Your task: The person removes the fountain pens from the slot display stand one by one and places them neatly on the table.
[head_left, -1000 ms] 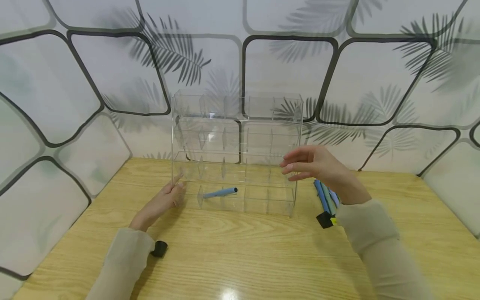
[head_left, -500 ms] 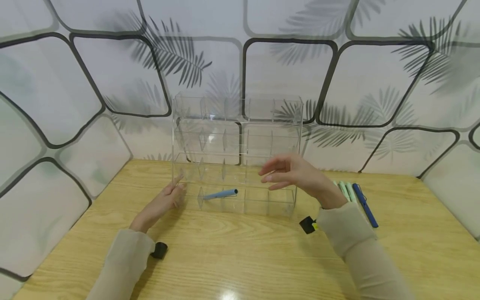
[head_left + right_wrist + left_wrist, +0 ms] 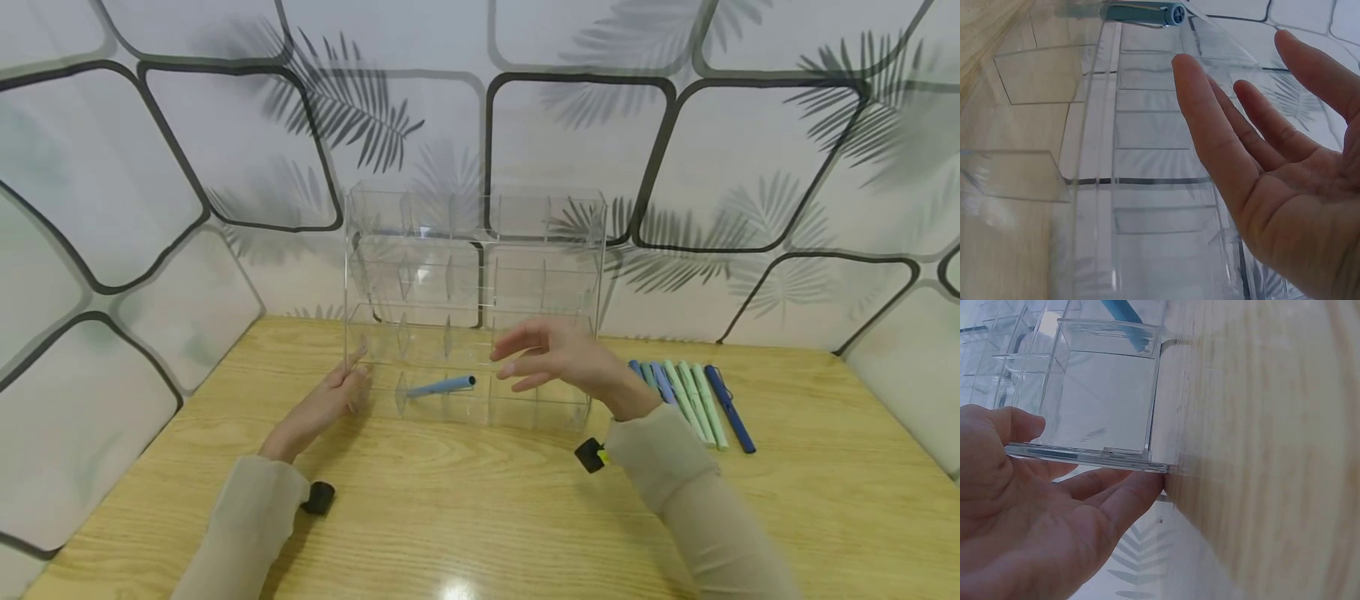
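Note:
A clear acrylic rack (image 3: 517, 412) with several tiers of compartments stands upright on the table. A blue pen (image 3: 442, 386) lies tilted in its bottom tier, the dark round end towards the right. At the rack's left side, my left hand (image 3: 326, 404) grips the edge of the side panel, thumb on one face and fingers on the other, as the left wrist view shows. My right hand (image 3: 558, 358) hovers in front of the rack, right of the pen. Its fingers (image 3: 1210, 119) are spread and hold nothing; a space separates them from the pen (image 3: 1141, 14).
On the wooden table (image 3: 450, 508), right of the rack, several pens lie side by side: blue ones partly behind the right forearm, light green pens (image 3: 697, 400) and a dark blue pen (image 3: 730, 408). A patterned wall (image 3: 577, 150) rises behind.
My right hand has moved left and slightly down, from the rack's right edge towards the blue pen. More of the pens on the right now show. The left hand keeps its place.

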`<state>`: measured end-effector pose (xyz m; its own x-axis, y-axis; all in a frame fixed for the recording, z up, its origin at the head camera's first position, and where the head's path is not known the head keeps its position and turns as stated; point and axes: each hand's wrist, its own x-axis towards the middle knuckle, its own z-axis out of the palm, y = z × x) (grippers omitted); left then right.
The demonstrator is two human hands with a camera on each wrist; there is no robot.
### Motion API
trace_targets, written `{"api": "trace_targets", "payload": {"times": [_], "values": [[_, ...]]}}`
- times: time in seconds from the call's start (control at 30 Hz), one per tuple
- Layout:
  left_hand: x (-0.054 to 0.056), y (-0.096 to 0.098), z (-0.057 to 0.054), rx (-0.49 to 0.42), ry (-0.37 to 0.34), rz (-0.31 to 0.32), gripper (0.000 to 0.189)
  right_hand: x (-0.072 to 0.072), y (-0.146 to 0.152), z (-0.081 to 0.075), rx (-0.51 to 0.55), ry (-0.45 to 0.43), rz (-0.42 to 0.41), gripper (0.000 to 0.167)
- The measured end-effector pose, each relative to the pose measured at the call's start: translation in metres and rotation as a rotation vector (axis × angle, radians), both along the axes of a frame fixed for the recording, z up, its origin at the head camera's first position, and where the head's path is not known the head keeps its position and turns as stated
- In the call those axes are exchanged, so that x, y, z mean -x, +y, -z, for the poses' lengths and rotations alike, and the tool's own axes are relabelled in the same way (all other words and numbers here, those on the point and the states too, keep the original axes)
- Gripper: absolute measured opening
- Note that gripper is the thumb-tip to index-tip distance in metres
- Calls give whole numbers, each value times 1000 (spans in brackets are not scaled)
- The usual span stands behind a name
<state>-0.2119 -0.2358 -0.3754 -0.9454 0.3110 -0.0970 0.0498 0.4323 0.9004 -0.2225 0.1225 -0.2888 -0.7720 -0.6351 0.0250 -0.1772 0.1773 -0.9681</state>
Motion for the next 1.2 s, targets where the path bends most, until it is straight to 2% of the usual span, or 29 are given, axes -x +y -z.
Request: {"api": "trace_targets", "payload": {"times": [0.2, 0.57, 0.73, 0.97, 1.2], "values": [[2, -1, 0, -14, 23, 1, 64, 1, -9, 4, -23, -30, -15, 39], [1, 1, -1, -21, -6, 7, 66, 1, -25, 11, -38, -75, -29, 41], [0, 1, -2, -19, -14, 9, 66, 1, -31, 17, -47, -63, -41, 42], [1, 2, -2, -15, -14, -2, 66, -2, -41, 20, -28, -51, -68, 36], [1, 2, -1, -28, -5, 2, 65, -2, -53, 23, -56, -28, -26, 32]]}}
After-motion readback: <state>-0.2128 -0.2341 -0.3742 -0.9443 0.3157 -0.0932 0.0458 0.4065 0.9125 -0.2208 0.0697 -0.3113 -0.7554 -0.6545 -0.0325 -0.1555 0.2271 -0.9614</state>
